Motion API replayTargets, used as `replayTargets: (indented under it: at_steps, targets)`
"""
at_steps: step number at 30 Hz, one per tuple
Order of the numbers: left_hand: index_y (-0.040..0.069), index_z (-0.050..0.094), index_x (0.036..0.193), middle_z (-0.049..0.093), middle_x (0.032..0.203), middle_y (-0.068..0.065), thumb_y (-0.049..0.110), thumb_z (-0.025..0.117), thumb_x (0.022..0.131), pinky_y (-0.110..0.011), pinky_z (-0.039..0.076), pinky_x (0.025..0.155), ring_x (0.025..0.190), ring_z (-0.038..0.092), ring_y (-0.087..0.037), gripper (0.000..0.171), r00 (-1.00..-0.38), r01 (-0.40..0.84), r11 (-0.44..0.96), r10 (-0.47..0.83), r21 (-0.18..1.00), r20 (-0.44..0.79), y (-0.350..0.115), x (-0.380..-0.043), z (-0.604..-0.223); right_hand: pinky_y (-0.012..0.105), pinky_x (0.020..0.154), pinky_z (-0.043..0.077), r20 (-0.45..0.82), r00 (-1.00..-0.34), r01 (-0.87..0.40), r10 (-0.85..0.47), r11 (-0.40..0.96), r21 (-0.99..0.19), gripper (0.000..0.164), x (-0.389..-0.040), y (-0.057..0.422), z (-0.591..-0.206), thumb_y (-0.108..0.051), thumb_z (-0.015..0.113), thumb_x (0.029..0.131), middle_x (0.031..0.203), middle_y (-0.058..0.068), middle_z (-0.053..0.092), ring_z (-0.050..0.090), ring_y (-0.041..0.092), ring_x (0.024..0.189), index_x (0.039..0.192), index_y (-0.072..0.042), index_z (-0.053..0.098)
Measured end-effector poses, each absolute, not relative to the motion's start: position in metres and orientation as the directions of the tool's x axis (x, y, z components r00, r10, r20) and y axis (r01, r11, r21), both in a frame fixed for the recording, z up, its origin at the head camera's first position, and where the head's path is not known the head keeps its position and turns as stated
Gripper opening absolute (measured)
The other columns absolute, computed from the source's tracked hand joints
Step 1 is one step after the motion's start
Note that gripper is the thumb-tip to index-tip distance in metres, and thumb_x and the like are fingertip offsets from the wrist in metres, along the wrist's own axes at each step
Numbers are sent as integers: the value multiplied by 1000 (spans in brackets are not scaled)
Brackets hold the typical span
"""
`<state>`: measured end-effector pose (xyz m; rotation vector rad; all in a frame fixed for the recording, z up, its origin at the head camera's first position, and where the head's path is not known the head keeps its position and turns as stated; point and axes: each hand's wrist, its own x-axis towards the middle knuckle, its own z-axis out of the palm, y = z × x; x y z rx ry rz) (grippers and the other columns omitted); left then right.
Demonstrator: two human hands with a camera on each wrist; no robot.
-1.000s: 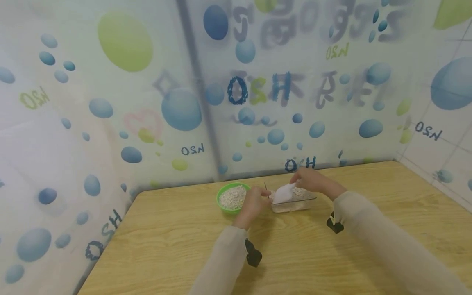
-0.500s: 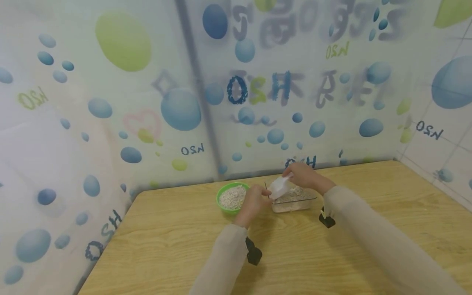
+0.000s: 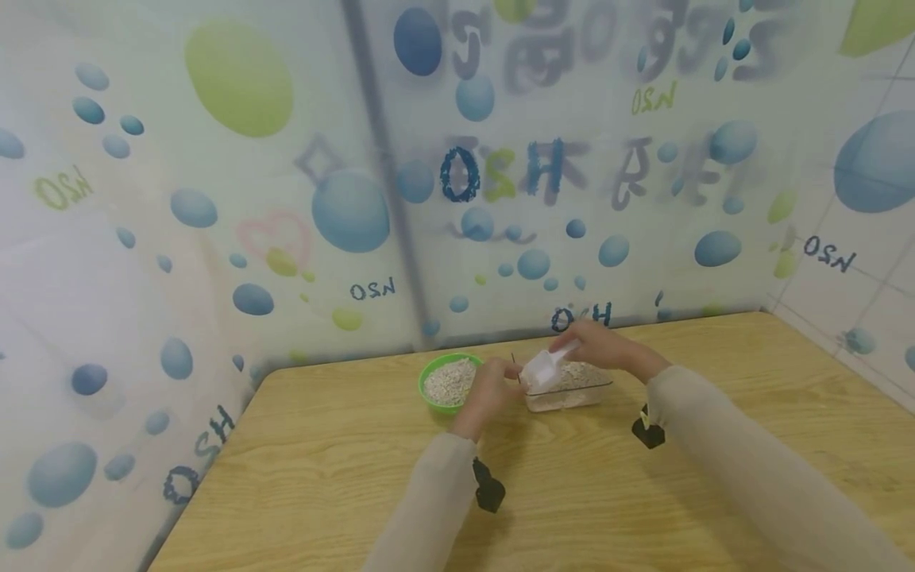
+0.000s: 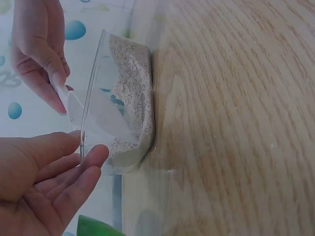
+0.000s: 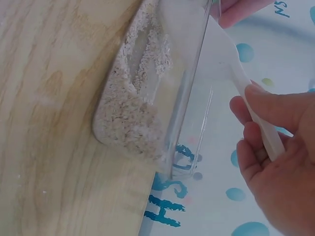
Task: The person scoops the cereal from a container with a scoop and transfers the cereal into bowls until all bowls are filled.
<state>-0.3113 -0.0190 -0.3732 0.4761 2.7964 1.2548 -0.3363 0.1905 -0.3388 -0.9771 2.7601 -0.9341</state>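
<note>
A clear rectangular container holding pale oat-like flakes stands near the back of the table. My left hand pinches the container's left rim between thumb and fingers, as the left wrist view shows. With my right hand I grip the handle of a white scoop. In the left wrist view the scoop's bowl dips inside the container, down at the flakes near the left end. The right wrist view shows my thumb and curled fingers around the handle.
Left of the container, beside my left hand, stands a green bowl filled with similar flakes. Both stand on a wood-grain table. A patterned wall covering rises directly behind the table's back edge.
The scoop first moved left and lifted at the container's left end, then came down lower into it. My right hand shifted left, then slightly back right. My left hand has stayed at the rim.
</note>
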Motion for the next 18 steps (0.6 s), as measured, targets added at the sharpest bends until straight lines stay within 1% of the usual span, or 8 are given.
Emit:
replayTargets:
  at_steps: [3, 12, 16, 18]
  targets:
    - [-3, 70, 100, 67, 102, -12, 1, 67, 82, -39, 48, 86, 102, 58, -27, 19, -950, 268, 621, 298, 736, 95, -19, -311, -373, 49, 88, 46, 114, -811, -518, -573, 614, -596, 26, -335, 193, -341, 4, 52, 87, 111, 21, 62, 55, 39, 106, 110, 9, 63]
    - [-3, 67, 107, 65, 107, -15, 6, 67, 84, -39, 48, 87, 107, 57, -29, 24, -951, 253, 608, 299, 753, 78, -21, -311, -372, 52, 89, 44, 112, -858, -435, -502, 592, -678, 30, -330, 207, -349, -4, 51, 90, 119, 23, 58, 48, 42, 114, 116, 8, 60]
    - [-1, 69, 102, 65, 106, -14, 4, 68, 83, -39, 49, 85, 105, 57, -28, 19, -949, 255, 600, 306, 759, 77, -22, -311, -373, 54, 92, 42, 121, -871, -407, -476, 562, -720, 32, -328, 215, -354, -7, 51, 92, 123, 25, 54, 45, 44, 118, 120, 8, 57]
    - [-1, 69, 102, 65, 105, -14, 5, 68, 83, -38, 50, 83, 102, 59, -28, 20, -951, 249, 602, 299, 759, 76, -23, -312, -373, 55, 93, 40, 116, -881, -385, -458, 553, -738, 33, -328, 219, -357, -9, 51, 93, 126, 26, 52, 44, 44, 119, 122, 7, 56]
